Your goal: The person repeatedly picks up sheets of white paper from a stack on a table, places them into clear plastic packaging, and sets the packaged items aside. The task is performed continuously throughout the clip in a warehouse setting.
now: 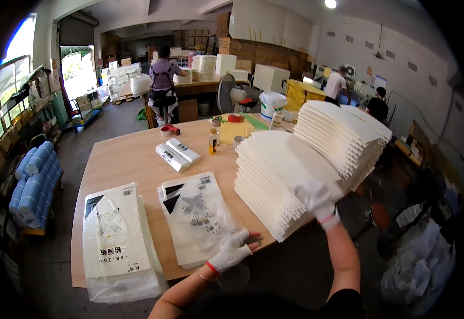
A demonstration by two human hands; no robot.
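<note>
While the right hand (pixel 316 195) blurs against the cream paper stack (pixel 277 165), grip unclear, the left hand (pixel 232 251) is half-open beside printed plastic bags (pixel 195 212).

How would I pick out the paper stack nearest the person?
Find the wooden table. At its right end, look for the nearer stack of cream paper. The gloved right hand at its edge sets it apart from the farther stack.

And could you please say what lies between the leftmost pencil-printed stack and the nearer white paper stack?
The head view shows another pencil-printed, plastic-covered stack there, with the gloved left hand at its near right corner.
</note>
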